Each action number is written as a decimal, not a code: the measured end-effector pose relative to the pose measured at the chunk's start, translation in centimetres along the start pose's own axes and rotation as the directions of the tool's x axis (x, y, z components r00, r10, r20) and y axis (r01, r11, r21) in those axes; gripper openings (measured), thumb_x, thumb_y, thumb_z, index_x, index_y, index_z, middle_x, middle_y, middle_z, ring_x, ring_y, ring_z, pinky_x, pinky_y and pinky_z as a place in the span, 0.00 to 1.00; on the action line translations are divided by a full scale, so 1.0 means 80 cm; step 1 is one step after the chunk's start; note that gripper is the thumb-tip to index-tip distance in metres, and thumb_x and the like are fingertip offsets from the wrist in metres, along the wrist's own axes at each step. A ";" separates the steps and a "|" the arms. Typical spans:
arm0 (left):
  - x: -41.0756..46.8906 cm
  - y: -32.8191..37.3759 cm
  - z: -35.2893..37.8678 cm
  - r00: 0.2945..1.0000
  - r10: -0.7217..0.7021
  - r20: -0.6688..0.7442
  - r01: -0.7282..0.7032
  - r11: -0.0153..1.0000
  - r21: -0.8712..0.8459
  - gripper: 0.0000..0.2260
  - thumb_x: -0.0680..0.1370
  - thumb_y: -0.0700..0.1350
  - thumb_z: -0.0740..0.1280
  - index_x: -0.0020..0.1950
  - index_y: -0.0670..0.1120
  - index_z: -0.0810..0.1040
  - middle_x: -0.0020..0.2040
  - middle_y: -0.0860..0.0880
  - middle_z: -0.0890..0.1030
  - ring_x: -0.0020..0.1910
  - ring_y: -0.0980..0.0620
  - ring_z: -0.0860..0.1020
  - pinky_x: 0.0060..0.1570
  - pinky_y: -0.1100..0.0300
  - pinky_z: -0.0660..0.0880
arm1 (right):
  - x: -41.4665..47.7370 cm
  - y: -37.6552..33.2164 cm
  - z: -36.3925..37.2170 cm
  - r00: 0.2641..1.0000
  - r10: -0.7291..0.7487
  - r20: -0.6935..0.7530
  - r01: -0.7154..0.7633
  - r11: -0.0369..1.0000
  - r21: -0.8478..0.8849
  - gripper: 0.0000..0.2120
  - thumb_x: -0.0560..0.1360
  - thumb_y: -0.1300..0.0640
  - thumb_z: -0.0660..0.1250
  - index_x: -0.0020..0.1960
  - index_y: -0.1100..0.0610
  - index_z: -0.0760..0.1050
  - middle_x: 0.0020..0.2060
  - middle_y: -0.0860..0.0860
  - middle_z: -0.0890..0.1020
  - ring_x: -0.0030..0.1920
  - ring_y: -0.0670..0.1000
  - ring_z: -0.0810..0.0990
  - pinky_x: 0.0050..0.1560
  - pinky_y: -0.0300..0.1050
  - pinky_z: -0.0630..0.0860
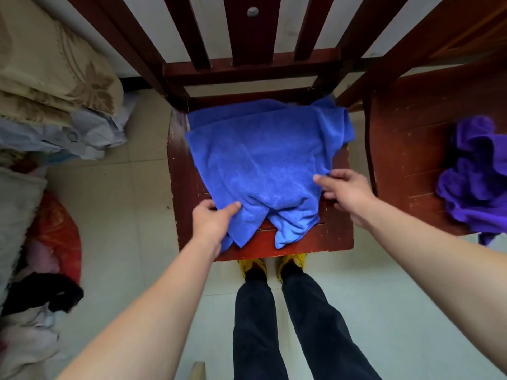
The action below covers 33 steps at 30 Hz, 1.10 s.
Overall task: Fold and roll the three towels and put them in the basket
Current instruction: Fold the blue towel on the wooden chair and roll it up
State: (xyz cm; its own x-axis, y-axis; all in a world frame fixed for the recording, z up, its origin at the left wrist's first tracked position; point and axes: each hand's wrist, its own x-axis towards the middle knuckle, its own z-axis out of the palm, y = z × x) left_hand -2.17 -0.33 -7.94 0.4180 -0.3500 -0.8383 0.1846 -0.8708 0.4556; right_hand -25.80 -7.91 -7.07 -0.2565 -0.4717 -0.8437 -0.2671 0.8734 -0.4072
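Seen from the head camera, a person stands over a dark red wooden chair (337, 237) with a slatted back, both bare forearms reaching down to a bright blue terry-cloth towel (260, 160) spread loosely across the seat. The towel lies doubled over on itself, a second layer showing along its far edge near the chair back, and its near edge hangs in two rumpled points toward the front of the seat.

The left hand (211, 220) pinches the towel's near left corner, thumb on top of the cloth and fingers tucked beneath it. The right hand (343, 190) sits at the towel's right edge with its fingers loosely spread; the fingertips touch the cloth, but whether they have closed on it cannot be told.

To the right, on a second dark red wooden surface (411, 149) just beside the chair, a crumpled purple towel (474, 182) lies in a heap, well apart from the blue one. No basket shows.

Below the seat's front edge stand the person's yellow shoes (293, 260) and dark trousers (274, 325) on a pale tiled floor (123, 215). Along the left side runs a pile of folded beige patterned bedding (55, 67) and mixed clothing.
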 end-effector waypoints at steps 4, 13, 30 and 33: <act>-0.016 -0.038 0.003 0.992 -0.094 0.088 0.096 0.995 -0.025 0.05 0.76 0.40 0.66 0.40 0.43 0.75 0.36 0.44 0.78 0.36 0.47 0.75 0.35 0.56 0.74 | -0.022 0.027 0.020 0.996 0.019 0.082 -0.020 1.000 0.003 0.04 0.73 0.60 0.68 0.40 0.59 0.78 0.35 0.52 0.81 0.41 0.50 0.77 0.39 0.40 0.72; -0.029 -0.062 -0.050 0.982 -0.175 0.075 0.165 0.978 0.131 0.02 0.72 0.35 0.66 0.41 0.40 0.75 0.37 0.43 0.79 0.33 0.46 0.76 0.34 0.55 0.74 | -0.031 0.042 0.009 0.998 0.054 0.016 -0.053 0.998 -0.028 0.26 0.66 0.40 0.75 0.56 0.54 0.74 0.50 0.53 0.82 0.48 0.51 0.82 0.43 0.46 0.76; 0.028 0.013 -0.045 0.998 -0.010 -0.060 0.014 0.997 0.074 0.09 0.74 0.48 0.69 0.46 0.46 0.71 0.36 0.47 0.75 0.32 0.49 0.73 0.33 0.58 0.69 | -0.007 0.025 -0.014 0.963 -0.217 -0.158 0.119 0.874 -0.472 0.16 0.70 0.49 0.71 0.56 0.53 0.77 0.44 0.51 0.83 0.53 0.57 0.81 0.54 0.49 0.76; 0.068 0.076 -0.041 0.983 0.121 -0.141 -0.111 0.991 0.073 0.10 0.71 0.51 0.69 0.42 0.49 0.71 0.40 0.45 0.77 0.36 0.48 0.75 0.38 0.56 0.71 | 0.028 -0.045 -0.026 0.877 -0.387 -0.285 0.227 0.857 -0.463 0.13 0.73 0.50 0.68 0.56 0.53 0.78 0.54 0.55 0.83 0.57 0.59 0.79 0.56 0.48 0.73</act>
State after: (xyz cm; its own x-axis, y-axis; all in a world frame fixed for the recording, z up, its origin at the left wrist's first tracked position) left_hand 4.13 -6.40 -8.73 0.5587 -0.4001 -0.7265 0.0713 -0.8495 0.5227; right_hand -27.37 -12.36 -6.79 -0.3862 -0.7859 -0.4828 -0.7175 0.5849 -0.3782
